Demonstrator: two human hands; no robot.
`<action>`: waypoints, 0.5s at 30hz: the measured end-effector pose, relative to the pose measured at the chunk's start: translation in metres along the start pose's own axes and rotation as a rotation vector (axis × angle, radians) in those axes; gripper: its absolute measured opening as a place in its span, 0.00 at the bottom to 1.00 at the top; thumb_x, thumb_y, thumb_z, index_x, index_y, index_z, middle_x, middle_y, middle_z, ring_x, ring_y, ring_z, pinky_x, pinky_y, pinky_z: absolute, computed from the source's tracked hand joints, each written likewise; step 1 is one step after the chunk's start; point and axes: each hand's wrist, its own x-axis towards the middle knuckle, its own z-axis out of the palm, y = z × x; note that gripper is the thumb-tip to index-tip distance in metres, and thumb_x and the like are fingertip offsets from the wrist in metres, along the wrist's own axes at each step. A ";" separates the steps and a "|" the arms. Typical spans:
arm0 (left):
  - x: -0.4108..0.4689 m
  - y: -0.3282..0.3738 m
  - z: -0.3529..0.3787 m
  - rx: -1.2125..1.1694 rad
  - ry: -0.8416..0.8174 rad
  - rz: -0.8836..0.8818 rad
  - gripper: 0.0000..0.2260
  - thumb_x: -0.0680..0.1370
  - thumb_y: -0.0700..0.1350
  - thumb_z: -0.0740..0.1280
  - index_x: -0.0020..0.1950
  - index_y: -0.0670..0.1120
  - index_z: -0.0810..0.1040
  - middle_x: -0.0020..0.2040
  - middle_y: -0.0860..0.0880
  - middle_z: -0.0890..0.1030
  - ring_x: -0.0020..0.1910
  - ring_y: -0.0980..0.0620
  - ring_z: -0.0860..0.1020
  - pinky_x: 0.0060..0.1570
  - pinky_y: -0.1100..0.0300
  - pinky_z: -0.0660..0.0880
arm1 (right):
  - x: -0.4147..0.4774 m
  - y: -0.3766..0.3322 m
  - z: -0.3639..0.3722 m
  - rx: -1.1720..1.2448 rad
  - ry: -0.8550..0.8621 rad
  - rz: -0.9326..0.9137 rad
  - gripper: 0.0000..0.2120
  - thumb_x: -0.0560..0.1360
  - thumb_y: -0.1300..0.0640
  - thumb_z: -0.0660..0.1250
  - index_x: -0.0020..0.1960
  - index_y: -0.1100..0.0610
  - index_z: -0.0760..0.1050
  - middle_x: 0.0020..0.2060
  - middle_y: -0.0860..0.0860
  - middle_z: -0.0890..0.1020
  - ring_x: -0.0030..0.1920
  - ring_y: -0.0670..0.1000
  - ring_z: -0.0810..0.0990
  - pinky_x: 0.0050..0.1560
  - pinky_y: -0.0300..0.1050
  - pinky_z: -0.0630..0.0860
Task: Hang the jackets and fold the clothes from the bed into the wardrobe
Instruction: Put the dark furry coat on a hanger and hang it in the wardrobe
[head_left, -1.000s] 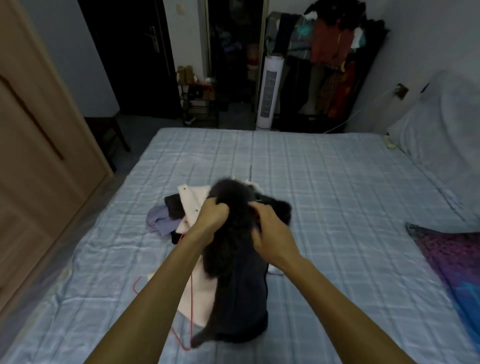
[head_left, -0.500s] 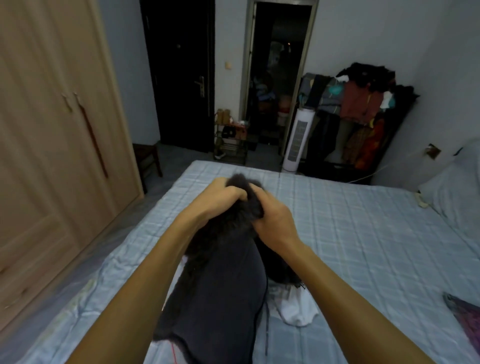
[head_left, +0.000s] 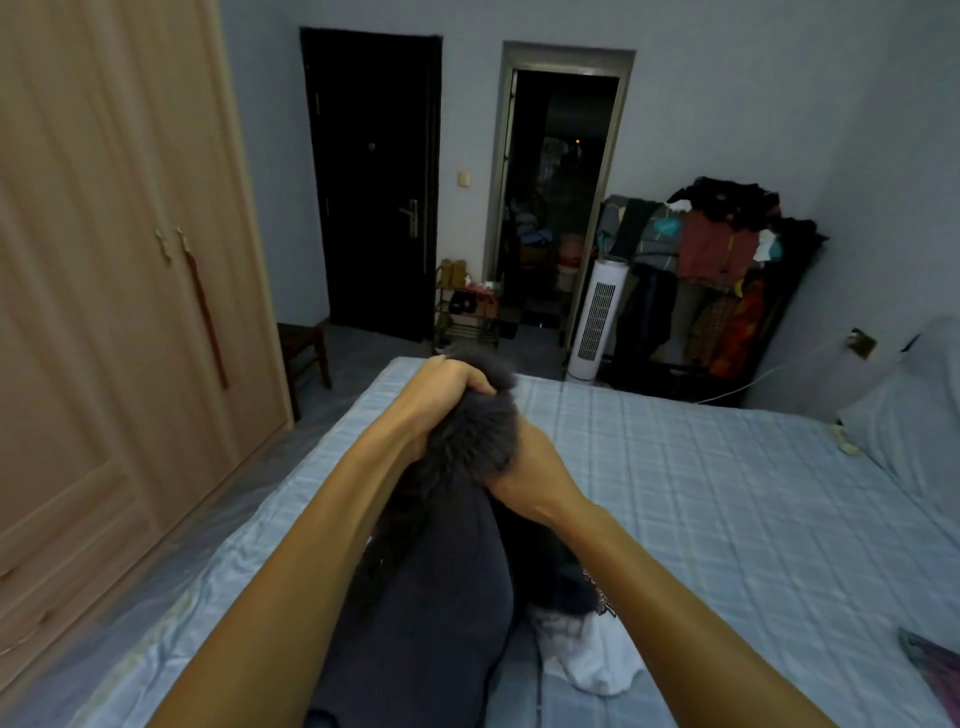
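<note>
The wardrobe (head_left: 119, 291) stands shut at the far left, beside the bed (head_left: 701, 493). The left hand (head_left: 441, 384) is closed tight on the furry top of a dark jacket (head_left: 441, 587). The right hand (head_left: 524, 467) grips the same furry top from the other side. The jacket hangs straight down from both hands, long way up and down, over the bed. A white garment (head_left: 587, 660) lies under it. There are marks on a dark cloth near the right arm, but they are too small to read.
</note>
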 end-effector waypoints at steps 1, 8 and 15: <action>-0.002 0.001 -0.002 -0.017 -0.003 -0.001 0.12 0.67 0.31 0.63 0.47 0.36 0.82 0.42 0.42 0.83 0.39 0.49 0.81 0.40 0.59 0.76 | 0.003 -0.002 0.002 0.032 0.041 0.066 0.15 0.74 0.52 0.66 0.60 0.50 0.71 0.49 0.44 0.78 0.48 0.44 0.77 0.48 0.43 0.75; -0.017 -0.005 -0.018 0.114 0.094 0.177 0.12 0.74 0.34 0.66 0.57 0.41 0.77 0.48 0.47 0.81 0.50 0.50 0.79 0.43 0.69 0.74 | 0.020 -0.014 0.010 0.299 0.345 0.040 0.08 0.75 0.64 0.66 0.44 0.51 0.74 0.40 0.45 0.78 0.41 0.40 0.75 0.44 0.34 0.73; -0.047 -0.062 0.029 0.934 0.588 0.831 0.34 0.68 0.52 0.73 0.68 0.45 0.62 0.65 0.40 0.65 0.64 0.41 0.66 0.64 0.45 0.64 | 0.026 -0.022 -0.039 -0.032 0.534 0.105 0.08 0.75 0.56 0.67 0.53 0.49 0.73 0.36 0.44 0.77 0.38 0.49 0.76 0.37 0.44 0.69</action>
